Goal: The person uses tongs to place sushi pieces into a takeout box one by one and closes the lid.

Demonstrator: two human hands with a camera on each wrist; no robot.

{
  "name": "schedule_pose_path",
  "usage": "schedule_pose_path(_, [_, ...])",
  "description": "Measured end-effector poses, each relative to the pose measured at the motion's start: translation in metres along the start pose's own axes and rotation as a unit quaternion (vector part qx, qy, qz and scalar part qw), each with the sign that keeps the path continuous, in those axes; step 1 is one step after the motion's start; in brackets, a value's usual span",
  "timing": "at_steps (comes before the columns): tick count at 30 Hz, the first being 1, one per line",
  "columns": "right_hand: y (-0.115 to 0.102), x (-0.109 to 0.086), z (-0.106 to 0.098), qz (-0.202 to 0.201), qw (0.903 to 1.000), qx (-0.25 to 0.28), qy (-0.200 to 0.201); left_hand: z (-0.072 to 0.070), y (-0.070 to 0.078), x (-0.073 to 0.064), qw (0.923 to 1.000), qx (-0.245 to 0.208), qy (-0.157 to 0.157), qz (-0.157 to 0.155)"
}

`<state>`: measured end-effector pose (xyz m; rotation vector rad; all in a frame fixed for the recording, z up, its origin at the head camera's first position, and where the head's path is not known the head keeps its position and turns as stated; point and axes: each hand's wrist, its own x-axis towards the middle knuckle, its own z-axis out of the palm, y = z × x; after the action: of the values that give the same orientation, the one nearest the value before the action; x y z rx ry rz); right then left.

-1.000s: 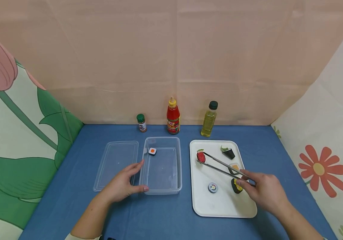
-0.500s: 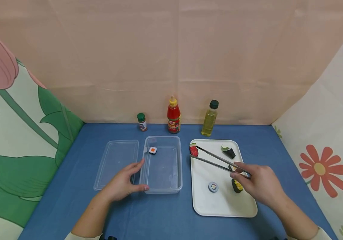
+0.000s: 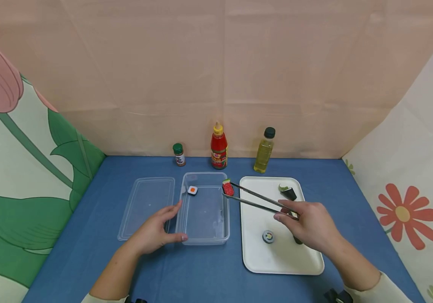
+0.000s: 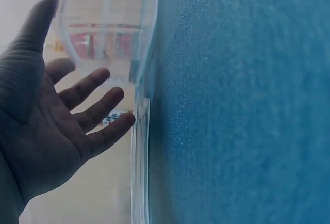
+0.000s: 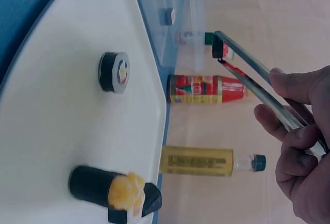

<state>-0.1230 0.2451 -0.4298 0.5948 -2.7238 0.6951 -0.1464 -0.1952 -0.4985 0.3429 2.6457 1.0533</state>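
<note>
My right hand (image 3: 312, 223) grips metal tongs (image 3: 258, 195), whose tips pinch a red-topped sushi piece (image 3: 228, 188) with a green end. That piece overlaps the right rim of the clear plastic container (image 3: 205, 219) in the head view; its dark side (image 5: 218, 48) faces the right wrist camera. At the container's left side is my left hand (image 3: 159, 231), thumb and fingers spread by its near-left corner. A small white sushi piece with an orange centre (image 3: 192, 190) lies inside the container. On the white tray (image 3: 265, 256) sit a round roll (image 3: 268, 236) and a yellow-topped black piece (image 5: 124, 190).
A clear lid (image 3: 148, 206) lies left of the container. Behind stand a green-capped shaker (image 3: 179, 155), a red sauce bottle (image 3: 219, 149) and an oil bottle (image 3: 264, 151). A dark wrapped piece with green (image 3: 288, 193) lies at the tray's back.
The right hand has carried the red-topped sushi in the tongs leftward, from over the tray to the container's right rim. The left hand has stayed in place.
</note>
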Motion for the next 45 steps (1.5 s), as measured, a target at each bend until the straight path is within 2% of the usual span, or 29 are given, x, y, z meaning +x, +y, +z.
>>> schedule_pose_path(6, [-0.003, 0.007, 0.009, -0.007, 0.9997, 0.025, 0.001, 0.001, 0.001, 0.003, 1.0000, 0.000, -0.004, 0.001])
schedule_pose_path(18, [-0.013, 0.023, 0.023, -0.004, 0.9985, 0.047, -0.027, 0.001, 0.001, 0.003, 1.0000, 0.008, 0.001, 0.001])
schedule_pose_path(28, [-0.021, 0.037, 0.041, -0.013, 0.9973, 0.042, -0.060, 0.001, 0.005, 0.000, 0.9997, 0.002, -0.003, -0.026])
schedule_pose_path(45, [-0.038, 0.062, 0.067, -0.010, 0.9910, 0.041, -0.127, 0.000, 0.000, 0.000, 0.9999, -0.008, -0.006, -0.007])
